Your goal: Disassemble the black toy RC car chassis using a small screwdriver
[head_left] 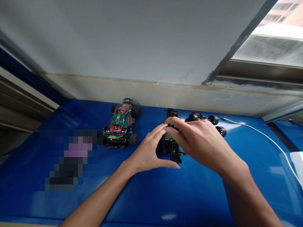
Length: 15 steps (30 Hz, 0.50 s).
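On the blue tabletop lies a black toy car chassis (172, 146) without wheels, its long side pointing away from me. My left hand (148, 151) is curved around its left side, with the fingers at the middle and the thumb across the near end. Over the chassis' middle, my right hand (197, 138) has its thumb and index finger closed in a pinch. Whatever lies between those fingertips is hidden. The far end of the chassis shows beyond the fingers.
A green toy car (119, 123) with black wheels stands to the left. Loose black wheels (221, 130) and small parts lie behind my right hand. A white cable (258, 127) runs along the right. A wall (142, 88) bounds the back; a blurred patch covers something at left.
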### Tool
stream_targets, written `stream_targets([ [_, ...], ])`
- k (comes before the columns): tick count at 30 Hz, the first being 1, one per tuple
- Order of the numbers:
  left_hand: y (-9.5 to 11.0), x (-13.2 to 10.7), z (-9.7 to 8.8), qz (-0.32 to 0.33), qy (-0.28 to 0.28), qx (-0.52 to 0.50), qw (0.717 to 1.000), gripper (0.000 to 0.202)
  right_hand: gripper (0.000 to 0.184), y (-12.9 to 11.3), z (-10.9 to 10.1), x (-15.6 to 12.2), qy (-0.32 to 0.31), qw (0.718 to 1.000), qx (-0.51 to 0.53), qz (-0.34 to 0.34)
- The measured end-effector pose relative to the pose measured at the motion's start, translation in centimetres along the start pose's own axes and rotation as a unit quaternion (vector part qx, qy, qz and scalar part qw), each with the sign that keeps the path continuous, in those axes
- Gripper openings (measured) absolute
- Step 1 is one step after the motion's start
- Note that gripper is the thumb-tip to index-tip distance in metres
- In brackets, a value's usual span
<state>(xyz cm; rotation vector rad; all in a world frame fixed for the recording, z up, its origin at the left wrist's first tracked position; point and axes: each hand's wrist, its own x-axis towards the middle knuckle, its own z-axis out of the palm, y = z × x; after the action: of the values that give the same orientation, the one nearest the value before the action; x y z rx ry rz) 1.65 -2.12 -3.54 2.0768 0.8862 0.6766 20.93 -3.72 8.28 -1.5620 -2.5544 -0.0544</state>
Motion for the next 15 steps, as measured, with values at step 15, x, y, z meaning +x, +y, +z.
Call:
stream_targets([
  [15, -0.01, -0.04, 0.00, -0.009, -0.001, 0.003, 1.000, 0.121, 0.032, 0.04, -0.56, -0.53, -0.009, 1.000, 0.017, -0.017],
])
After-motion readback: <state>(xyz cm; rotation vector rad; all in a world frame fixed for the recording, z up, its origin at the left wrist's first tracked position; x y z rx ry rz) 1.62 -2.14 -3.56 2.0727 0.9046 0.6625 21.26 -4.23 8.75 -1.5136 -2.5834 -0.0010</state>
